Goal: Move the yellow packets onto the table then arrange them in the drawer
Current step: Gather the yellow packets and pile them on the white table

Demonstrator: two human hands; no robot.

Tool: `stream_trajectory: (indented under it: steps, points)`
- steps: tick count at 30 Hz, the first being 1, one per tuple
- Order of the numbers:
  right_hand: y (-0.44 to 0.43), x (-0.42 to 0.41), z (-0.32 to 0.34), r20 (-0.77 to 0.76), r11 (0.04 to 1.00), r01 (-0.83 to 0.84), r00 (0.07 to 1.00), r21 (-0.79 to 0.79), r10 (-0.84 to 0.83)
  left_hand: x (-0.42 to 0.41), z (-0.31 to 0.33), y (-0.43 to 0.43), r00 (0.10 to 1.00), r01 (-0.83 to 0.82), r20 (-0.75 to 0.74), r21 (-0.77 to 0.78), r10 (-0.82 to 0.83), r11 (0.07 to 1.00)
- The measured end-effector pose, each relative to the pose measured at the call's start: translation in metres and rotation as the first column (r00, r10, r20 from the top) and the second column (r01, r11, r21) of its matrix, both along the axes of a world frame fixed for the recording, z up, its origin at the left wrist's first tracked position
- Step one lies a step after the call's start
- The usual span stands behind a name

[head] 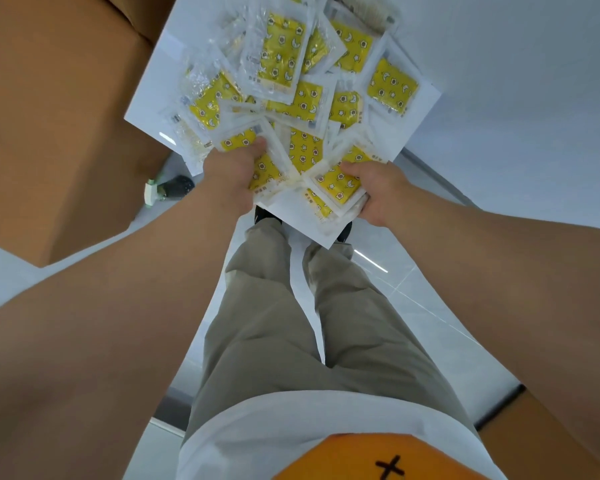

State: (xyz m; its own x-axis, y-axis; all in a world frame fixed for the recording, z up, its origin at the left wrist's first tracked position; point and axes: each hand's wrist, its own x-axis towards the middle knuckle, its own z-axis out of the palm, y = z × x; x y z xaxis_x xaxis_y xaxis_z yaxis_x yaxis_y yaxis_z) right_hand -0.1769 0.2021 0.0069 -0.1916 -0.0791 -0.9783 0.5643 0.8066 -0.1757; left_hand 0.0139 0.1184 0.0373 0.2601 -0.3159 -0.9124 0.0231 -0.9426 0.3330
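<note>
Plainly, a white sheet (288,211) heaped with yellow packets (281,53) is held out at twelve o'clock.
A large cardboard box (56,116) is seen at nine o'clock. The sheet is gripped at its near edge by the left hand (234,174) at eleven o'clock, thumb pressed on a packet. It is also gripped by the right hand (381,192) at one o'clock, thumb likewise clamped over packets, fingers hidden beneath. A small green-and-white object (152,192), perhaps a plug, is glimpsed at ten o'clock.
</note>
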Motion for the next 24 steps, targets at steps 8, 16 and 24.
stream_trajectory:
  steps: [8,16,24]
  points:
    - [-0.002,-0.006,0.034,-0.043,1.0,-0.004,0.999,0.018,0.005,0.005,0.033,-0.007,0.994,-0.001,0.107,-0.016,0.003,1.0]
    - [-0.002,-0.008,0.081,-0.067,1.0,-0.015,0.998,-0.006,0.015,0.007,0.09,-0.014,0.991,0.011,0.134,-0.127,0.006,0.992]
    - [0.001,-0.01,0.123,-0.066,0.991,0.06,0.995,-0.119,-0.069,0.011,0.135,-0.016,0.996,-0.029,0.078,-0.162,0.042,0.986]
